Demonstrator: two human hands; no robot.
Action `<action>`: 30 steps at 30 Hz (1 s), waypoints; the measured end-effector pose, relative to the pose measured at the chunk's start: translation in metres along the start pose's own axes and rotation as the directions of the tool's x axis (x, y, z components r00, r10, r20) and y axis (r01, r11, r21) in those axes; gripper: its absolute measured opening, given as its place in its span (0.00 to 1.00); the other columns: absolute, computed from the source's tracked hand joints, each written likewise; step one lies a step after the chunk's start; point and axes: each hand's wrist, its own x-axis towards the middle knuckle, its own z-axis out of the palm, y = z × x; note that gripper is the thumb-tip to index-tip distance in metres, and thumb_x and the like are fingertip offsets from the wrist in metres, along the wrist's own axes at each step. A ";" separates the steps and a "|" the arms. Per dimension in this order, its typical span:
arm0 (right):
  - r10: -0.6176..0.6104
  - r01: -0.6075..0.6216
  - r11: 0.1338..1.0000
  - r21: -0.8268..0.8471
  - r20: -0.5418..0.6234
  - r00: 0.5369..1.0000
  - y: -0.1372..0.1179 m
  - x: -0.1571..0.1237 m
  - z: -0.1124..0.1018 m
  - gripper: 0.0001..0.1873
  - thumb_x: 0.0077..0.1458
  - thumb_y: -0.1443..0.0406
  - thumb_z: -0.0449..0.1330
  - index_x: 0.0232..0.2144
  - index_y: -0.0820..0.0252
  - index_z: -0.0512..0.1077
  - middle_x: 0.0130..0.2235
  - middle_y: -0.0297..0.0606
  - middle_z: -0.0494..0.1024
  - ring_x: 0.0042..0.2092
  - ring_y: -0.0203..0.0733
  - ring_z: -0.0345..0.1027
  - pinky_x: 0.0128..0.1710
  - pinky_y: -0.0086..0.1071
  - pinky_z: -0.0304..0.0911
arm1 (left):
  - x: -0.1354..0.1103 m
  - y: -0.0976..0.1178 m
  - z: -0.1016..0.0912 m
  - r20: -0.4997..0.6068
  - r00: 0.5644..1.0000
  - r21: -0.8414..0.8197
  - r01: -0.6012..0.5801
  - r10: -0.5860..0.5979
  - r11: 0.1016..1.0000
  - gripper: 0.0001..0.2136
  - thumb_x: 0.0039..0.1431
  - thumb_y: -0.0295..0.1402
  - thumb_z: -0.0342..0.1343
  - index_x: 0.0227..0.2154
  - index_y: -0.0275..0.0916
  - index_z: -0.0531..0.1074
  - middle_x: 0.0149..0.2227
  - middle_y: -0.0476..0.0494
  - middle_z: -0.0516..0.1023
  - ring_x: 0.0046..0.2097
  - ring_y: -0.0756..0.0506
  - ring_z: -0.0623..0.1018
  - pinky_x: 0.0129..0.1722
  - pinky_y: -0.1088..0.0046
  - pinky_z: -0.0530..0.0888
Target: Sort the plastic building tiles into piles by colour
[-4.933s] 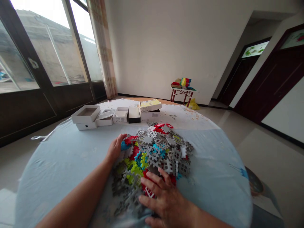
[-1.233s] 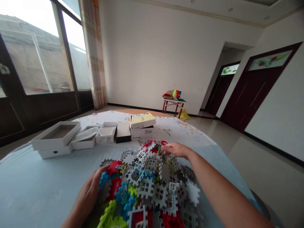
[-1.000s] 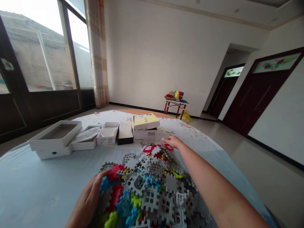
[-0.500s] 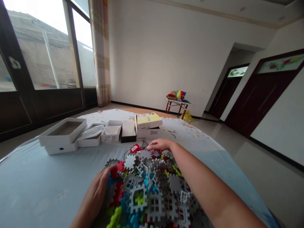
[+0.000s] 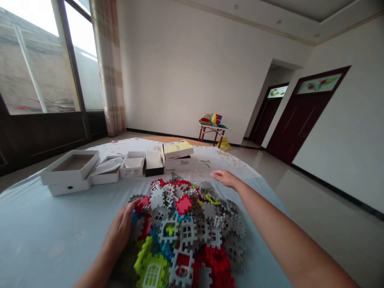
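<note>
A heap of interlocking plastic tiles (image 5: 186,228) in grey, red, blue, yellow and green lies on a round table with a pale blue cloth (image 5: 45,236). My left hand (image 5: 121,230) rests flat against the heap's left side, fingers spread on the red and blue pieces. My right hand (image 5: 224,178) is stretched out at the heap's far right edge, fingers extended and holding nothing, just above the cloth.
Beyond the heap stand a row of boxes: an open white tray box (image 5: 70,168), small white boxes (image 5: 132,166), a black box (image 5: 154,163) and a yellow-topped box (image 5: 177,150). A small red-legged table (image 5: 211,130) stands by the far wall. Dark doors are at the right.
My right hand has moved from the top of the heap's far side out to its right edge. The pile has shifted, with more red tiles showing at the front. My left hand stays at the left side.
</note>
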 end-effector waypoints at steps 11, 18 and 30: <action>0.014 -0.010 0.996 0.086 -0.047 0.999 0.061 -0.041 0.055 0.39 0.45 0.41 0.50 0.48 0.64 0.68 0.49 0.45 0.71 0.52 0.48 0.63 0.53 0.38 0.55 | 0.002 0.003 0.002 0.008 0.999 0.053 -0.041 0.041 0.998 0.24 0.53 0.47 0.38 0.40 0.40 0.72 0.43 0.45 0.76 0.47 0.42 0.72 0.52 0.63 0.65; -0.135 0.134 0.976 0.174 -0.003 0.991 0.005 -0.004 0.091 0.36 0.48 0.41 0.49 0.47 0.62 0.68 0.47 0.41 0.73 0.50 0.45 0.65 0.51 0.36 0.56 | 0.003 -0.003 -0.001 -0.026 0.999 0.040 -0.037 0.038 0.999 0.24 0.54 0.47 0.37 0.40 0.39 0.72 0.43 0.43 0.76 0.47 0.42 0.72 0.51 0.62 0.65; -0.045 0.054 0.997 0.063 -0.139 0.989 0.001 0.044 0.081 0.32 0.48 0.42 0.49 0.41 0.60 0.72 0.46 0.43 0.74 0.52 0.48 0.62 0.53 0.36 0.52 | 0.009 -0.012 -0.011 -0.095 0.991 0.071 0.104 -0.097 0.992 0.25 0.55 0.47 0.35 0.42 0.41 0.70 0.46 0.43 0.74 0.49 0.42 0.70 0.53 0.60 0.63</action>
